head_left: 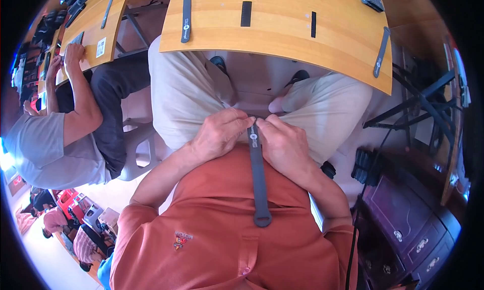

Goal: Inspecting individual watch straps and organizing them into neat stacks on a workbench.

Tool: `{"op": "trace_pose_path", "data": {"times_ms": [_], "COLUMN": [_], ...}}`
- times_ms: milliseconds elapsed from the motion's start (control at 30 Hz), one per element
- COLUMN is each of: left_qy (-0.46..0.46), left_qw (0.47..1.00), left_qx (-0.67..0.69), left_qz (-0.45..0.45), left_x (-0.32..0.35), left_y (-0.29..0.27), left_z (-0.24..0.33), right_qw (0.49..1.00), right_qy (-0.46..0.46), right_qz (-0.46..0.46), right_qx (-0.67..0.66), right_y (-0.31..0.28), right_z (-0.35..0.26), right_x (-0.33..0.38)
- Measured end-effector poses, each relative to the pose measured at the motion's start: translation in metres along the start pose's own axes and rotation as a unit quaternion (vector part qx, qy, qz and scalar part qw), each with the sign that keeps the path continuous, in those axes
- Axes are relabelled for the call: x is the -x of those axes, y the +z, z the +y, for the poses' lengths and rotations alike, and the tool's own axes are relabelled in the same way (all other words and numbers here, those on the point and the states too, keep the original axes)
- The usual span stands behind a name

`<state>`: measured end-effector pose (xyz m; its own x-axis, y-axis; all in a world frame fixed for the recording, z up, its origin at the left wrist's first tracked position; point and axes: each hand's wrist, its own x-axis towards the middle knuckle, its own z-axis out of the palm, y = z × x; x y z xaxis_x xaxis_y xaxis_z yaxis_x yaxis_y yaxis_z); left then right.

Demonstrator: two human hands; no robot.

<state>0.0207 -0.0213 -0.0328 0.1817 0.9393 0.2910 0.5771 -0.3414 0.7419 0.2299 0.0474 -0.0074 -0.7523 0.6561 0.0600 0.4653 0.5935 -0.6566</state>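
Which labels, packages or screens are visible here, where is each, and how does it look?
Round white label: on the grey strap, between left hand and right hand.
Round white label: on grey strap, wooden table.
White rectangular sticker: on neighbouring table.

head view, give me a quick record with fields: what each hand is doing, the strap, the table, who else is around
left hand: left hand pinches the top end of the grey strap
right hand: right hand pinches the same end from the other side
strap: hangs down over the orange shirt, ring end lowest
table: wooden table in front, with more straps lying on it
nearby: another person in a grey shirt sits at the left, hands on the next table
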Motion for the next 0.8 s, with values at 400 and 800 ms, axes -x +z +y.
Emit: {"op": "trace_pose_path", "data": {"times_ms": [400, 800], "left_qy": [-0.108, -0.128], "left_qw": [0.980, 0.987], "left_qx": [0.158, 0.097], "left_qz": [-0.052, 0.011], "left_x": [-0.006, -0.022], "left_y": [0.009, 0.015], "left_z": [-0.003, 0.003], "right_qw": [0.992, 0.986], "right_qy": [0.043, 0.083], "right_qz": [-0.111, -0.143], "right_qx": [0.034, -0.026], "right_y": [-0.027, -0.016], "right_z": [0.006, 0.015], "right_x": [0.000, -0.011]}}
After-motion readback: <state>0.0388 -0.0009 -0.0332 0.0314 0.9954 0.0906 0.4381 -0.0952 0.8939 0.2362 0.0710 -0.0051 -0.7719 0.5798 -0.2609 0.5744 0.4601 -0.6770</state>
